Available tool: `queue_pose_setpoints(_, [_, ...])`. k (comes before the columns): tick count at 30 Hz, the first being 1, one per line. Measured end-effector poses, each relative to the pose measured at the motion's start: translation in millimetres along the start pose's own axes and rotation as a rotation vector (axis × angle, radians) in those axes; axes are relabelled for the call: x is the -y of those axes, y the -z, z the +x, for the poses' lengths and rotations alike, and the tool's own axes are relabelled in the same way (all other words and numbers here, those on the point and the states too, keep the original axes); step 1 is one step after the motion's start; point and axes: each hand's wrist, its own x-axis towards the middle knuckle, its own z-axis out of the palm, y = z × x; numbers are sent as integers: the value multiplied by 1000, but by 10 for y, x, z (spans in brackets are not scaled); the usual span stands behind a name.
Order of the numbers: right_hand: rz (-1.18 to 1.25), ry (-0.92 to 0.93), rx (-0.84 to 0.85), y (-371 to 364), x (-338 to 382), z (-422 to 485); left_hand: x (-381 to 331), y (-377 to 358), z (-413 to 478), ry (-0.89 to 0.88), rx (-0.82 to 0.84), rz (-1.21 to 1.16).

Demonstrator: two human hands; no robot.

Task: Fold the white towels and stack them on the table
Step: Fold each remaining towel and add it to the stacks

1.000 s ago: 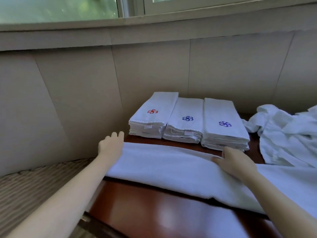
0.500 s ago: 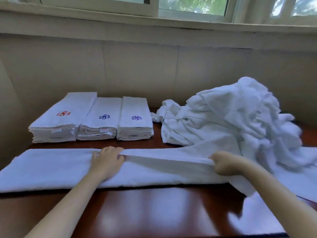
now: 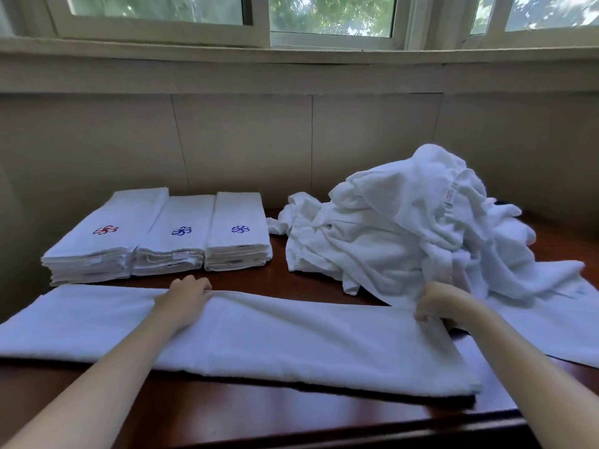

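Free passage over the bare table (image 3: pixel 259 416) along the near edge, in front of the long towel (image 3: pixel 291 345). Narrow bare lane between the three folded stacks (image 3: pixel 181 234) and the loose heap (image 3: pixel 405 228), closed at the back by the wall (image 3: pixel 246 140). Far right blocked by the tall heap.

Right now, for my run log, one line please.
towel: flat on table | left hand: holds far edge | right hand: pinches end | folded stacks: three
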Motion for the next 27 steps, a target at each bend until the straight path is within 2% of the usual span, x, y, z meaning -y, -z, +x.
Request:
queue_pose_setpoints(3, [85, -36, -110, -23, 0, 10, -112, -19, 6, 101, -43, -2])
queue_pose_setpoints(5, [77, -85, -151, -93, 48, -19, -200, -24, -35, 103, -111, -41])
queue_pose_setpoints(6, [6, -117, -176, -153, 105, -39, -251, -42, -73, 79, -111, -66])
queue_pose_setpoints(8, [-229, -117, -311, -296, 321, -123, -375, -118, -189, -8, 1, -60])
queue_pose_setpoints(10, [-344, 56, -489, -465, 666, -219, -481, -187, -338, -105, 161, 14])
queue_pose_setpoints(12, [-166, 343, -530, -679, 1100, -327, -511, -199, -432, -189, 229, 42])
queue_pose_setpoints(14, [70, 570, -359, -896, 1532, -436, -451, -201, -490, -249, 245, 30])
queue_pose_setpoints(16, [60, 643, -200, -1081, 1822, -492, -262, -197, -498, -242, 241, 28])
queue_pose_setpoints(18, [-16, 626, -194, -1174, 1890, -426, 112, -150, -484, -99, 214, 51])
queue_pose_setpoints(23, [-36, 553, -223, -1146, 1785, -288, 1359, 135, -554, 437, 143, 43])
queue_pose_setpoints(25, [-47, 512, -222, -1148, 1830, -298, 1641, 172, -680, 616, -63, 2])
queue_pose_setpoints(27, [-67, 469, -246, -1132, 1965, -325, 1651, 156, -784, 809, -395, -281])
